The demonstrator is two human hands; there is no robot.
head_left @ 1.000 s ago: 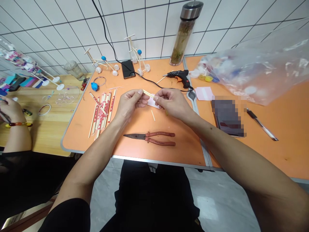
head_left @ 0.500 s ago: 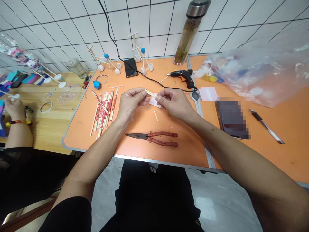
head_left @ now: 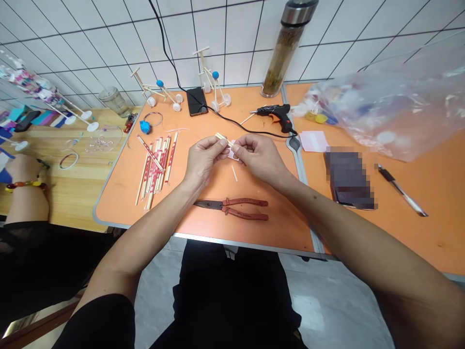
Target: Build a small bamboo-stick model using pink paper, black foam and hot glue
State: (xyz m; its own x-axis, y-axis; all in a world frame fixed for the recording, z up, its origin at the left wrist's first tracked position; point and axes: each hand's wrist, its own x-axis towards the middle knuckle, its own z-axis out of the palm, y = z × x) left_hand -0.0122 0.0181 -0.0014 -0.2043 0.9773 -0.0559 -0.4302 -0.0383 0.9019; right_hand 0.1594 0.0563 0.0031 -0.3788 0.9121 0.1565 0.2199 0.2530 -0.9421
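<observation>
My left hand (head_left: 205,156) and my right hand (head_left: 256,152) meet over the orange table (head_left: 203,213). Both pinch one short wooden stick (head_left: 223,139), fingers closed on it, thumbs close together. A small pink paper (head_left: 233,153) lies under the hands, mostly hidden. Another short stick piece (head_left: 234,173) lies on the table just below my right hand. Red-handled pliers (head_left: 232,208) rest nearer to me. A bunch of several wrapped chopsticks (head_left: 157,165) lies left of my left hand.
A black glue gun (head_left: 274,114) with its cable, a dark phone (head_left: 197,107), two stick-and-wheel models (head_left: 214,77), a tall bottle (head_left: 282,53), a plastic bag (head_left: 385,111), a pen (head_left: 401,189). Another person's hand (head_left: 22,169) works at the wooden table at left.
My hands have drawn closer together on the stick, with the left fingers sliding toward the right hand. The other person's hand at left has moved lower.
</observation>
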